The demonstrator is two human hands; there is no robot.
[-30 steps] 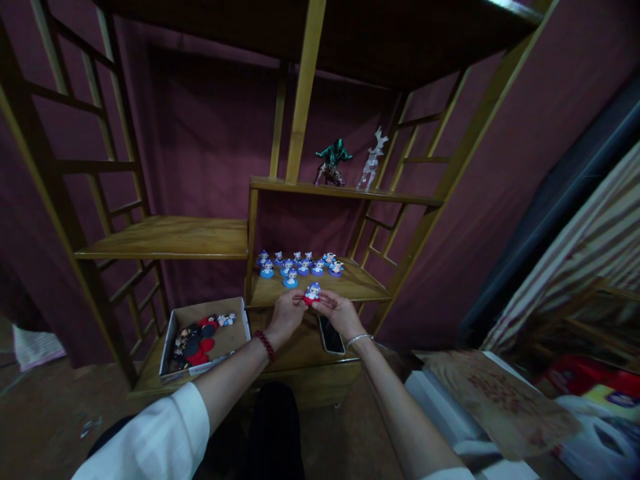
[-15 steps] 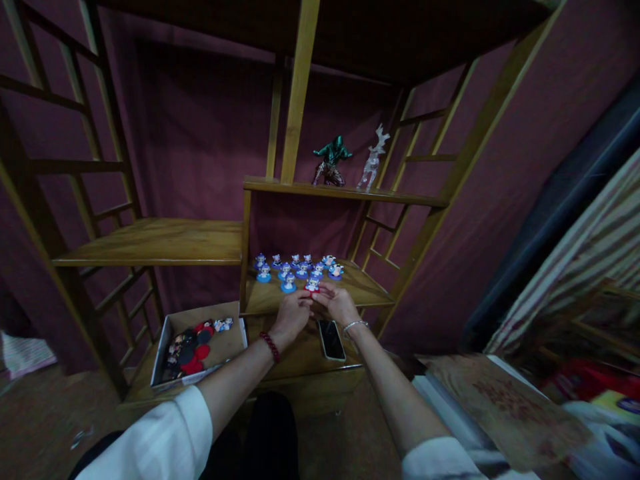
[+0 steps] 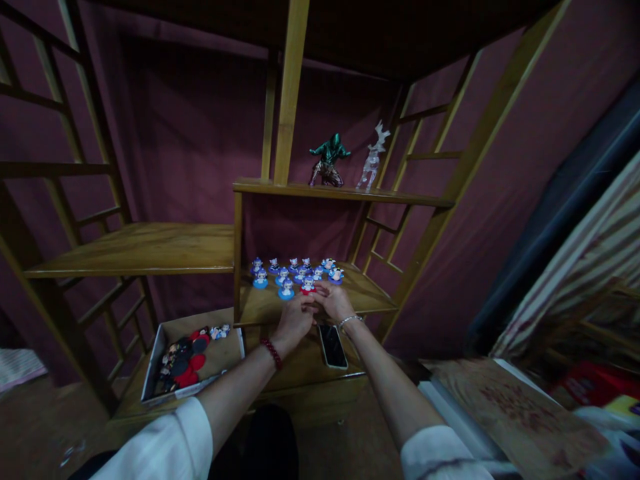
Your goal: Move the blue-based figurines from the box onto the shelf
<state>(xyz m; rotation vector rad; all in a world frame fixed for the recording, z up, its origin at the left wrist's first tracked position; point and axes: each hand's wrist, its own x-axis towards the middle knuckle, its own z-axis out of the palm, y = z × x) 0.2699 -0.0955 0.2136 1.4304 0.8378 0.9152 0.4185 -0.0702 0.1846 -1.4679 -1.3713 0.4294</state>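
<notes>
A small white-and-purple figurine point(image 3: 308, 285) on a red base stands at the front of the lower right shelf. My right hand point(image 3: 334, 302) pinches it from the right side. My left hand point(image 3: 297, 320), fingers curled, meets the red base from the front left; its fingertips are partly hidden. Just left of it is a similar figurine on a blue base point(image 3: 286, 291), and another blue-based figurine point(image 3: 260, 279) is at the shelf's left. Several more figurines point(image 3: 301, 274) stand in rows behind.
An open cardboard box point(image 3: 227, 357) with red and dark pieces and small figurines sits lower left. A phone point(image 3: 333, 347) lies below the shelf point(image 3: 263, 310). Above, a green figure point(image 3: 330, 160) and a clear deer point(image 3: 371, 160) stand on the upper shelf point(image 3: 280, 187).
The camera view has shifted slightly and come a little closer. Both hands stay at the red-based figurine, which keeps about the same place on the shelf.
</notes>
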